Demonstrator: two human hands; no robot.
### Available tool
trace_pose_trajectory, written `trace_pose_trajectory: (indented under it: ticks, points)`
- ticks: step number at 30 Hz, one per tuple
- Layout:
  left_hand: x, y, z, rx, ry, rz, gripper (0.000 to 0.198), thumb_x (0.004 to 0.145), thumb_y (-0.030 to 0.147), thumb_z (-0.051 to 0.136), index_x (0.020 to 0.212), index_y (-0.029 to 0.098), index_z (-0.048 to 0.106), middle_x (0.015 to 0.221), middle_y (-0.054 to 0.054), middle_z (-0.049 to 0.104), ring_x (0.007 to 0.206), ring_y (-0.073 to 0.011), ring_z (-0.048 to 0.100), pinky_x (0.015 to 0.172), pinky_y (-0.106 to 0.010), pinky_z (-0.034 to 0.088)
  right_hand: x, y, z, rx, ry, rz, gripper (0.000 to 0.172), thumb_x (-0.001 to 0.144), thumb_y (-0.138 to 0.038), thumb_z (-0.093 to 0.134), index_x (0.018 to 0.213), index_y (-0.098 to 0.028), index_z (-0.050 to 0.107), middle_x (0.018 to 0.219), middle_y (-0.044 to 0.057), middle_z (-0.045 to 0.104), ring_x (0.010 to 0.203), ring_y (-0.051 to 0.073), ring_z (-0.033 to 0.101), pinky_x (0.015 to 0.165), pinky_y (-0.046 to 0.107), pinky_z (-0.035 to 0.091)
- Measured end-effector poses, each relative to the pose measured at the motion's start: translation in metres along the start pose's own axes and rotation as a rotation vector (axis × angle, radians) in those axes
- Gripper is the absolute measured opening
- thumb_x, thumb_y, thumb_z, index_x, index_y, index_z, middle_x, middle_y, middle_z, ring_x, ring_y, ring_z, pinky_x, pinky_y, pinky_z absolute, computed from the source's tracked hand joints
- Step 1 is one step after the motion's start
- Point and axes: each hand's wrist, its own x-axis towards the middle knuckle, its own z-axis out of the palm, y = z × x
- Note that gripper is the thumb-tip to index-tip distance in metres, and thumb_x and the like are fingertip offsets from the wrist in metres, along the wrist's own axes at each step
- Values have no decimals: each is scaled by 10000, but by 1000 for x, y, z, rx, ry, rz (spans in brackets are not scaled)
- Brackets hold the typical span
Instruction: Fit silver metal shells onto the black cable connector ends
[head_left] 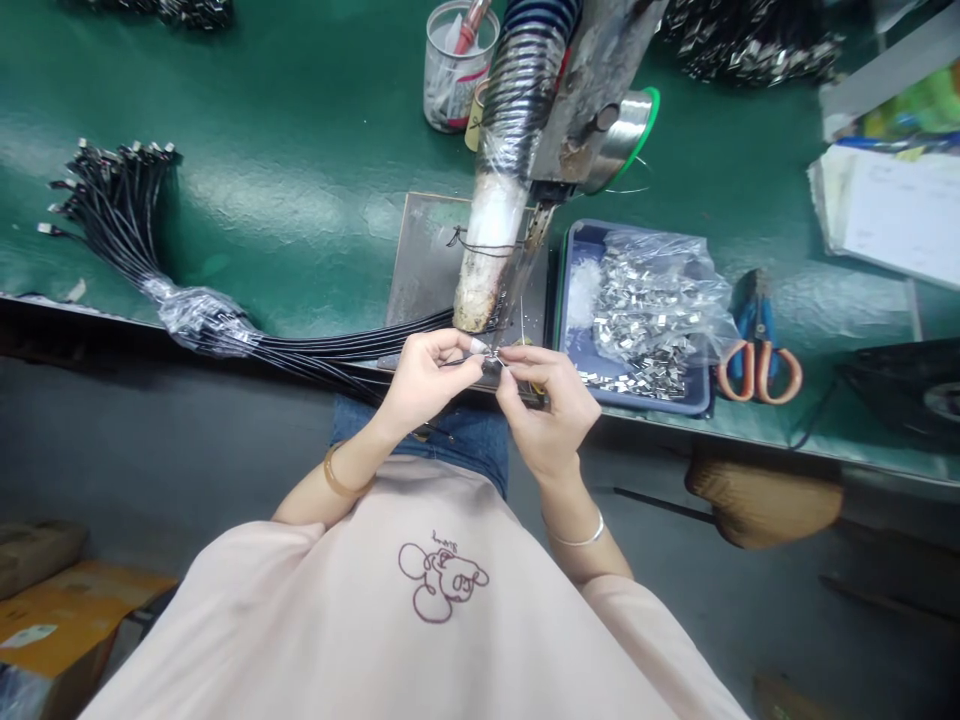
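Note:
My left hand (433, 376) is closed in a pinch on the end of a black cable (352, 345), one of a bundle running in from the left. Facing it, my right hand (551, 400) also pinches, thumb against fingers, with something tiny at the tips that I cannot make out. A small shiny metal bit (491, 354) shows between the two sets of fingertips. Just above them come down a soldering iron tip (531, 240) on its metal arm and the taped end of a ribbed hose (486, 250). A grey metal plate (427, 240) lies behind my hands.
A blue tray (697, 400) with small metal connector shells (645, 320) and a plastic bag stands right of my hands. Beyond it lie orange-handled pliers (759, 350). A solder spool (626, 140), a can of tools (459, 70), papers (900, 210) and plastic-wrapped cables (206, 318) sit around.

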Motion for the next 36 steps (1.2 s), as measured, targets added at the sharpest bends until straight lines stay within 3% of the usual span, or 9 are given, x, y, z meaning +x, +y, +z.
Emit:
trace_pose_trajectory:
  ticks: [9,17,22,27,32,36]
  points:
    - [-4,-3,2,35,30,39,156,671,265,693,709,114,678,519,61,392,496,-49,310,478,-185,241,3,-3,1,-4,21,-15,204,819,-29,700,838,-215,618,929,38,757,866,159,739,790,299,615]
    - [-4,-4,-1,64,15,36,130,666,243,687,667,113,678,498,69,374,476,-39,271,459,-184,234,0,-3,-2,-44,-15,-61,218,817,-31,687,840,-217,577,929,51,767,842,157,748,743,279,620]
    - [-8,-5,1,112,41,95,136,680,230,688,698,106,739,535,28,534,484,-49,378,468,-174,343,0,-1,-1,-34,5,-20,179,848,-57,687,855,-219,611,904,31,764,846,166,750,758,303,615]
    - [-11,-9,3,187,100,162,150,725,226,690,772,121,786,721,-52,736,593,-99,588,514,-169,455,0,1,1,-46,8,-22,162,851,-67,699,861,-217,639,911,28,767,854,166,751,767,298,614]
    - [-14,-5,4,259,111,214,147,746,198,678,800,129,796,809,-82,775,702,-137,679,561,-172,519,2,-2,2,-67,30,-22,151,851,-83,703,860,-229,662,907,22,767,846,177,756,766,315,629]
    - [-14,-2,4,245,125,190,122,729,176,684,777,135,789,782,-70,757,676,-125,649,544,-165,495,2,-4,0,-65,23,-15,147,849,-90,692,848,-229,644,912,31,768,851,181,758,750,320,641]
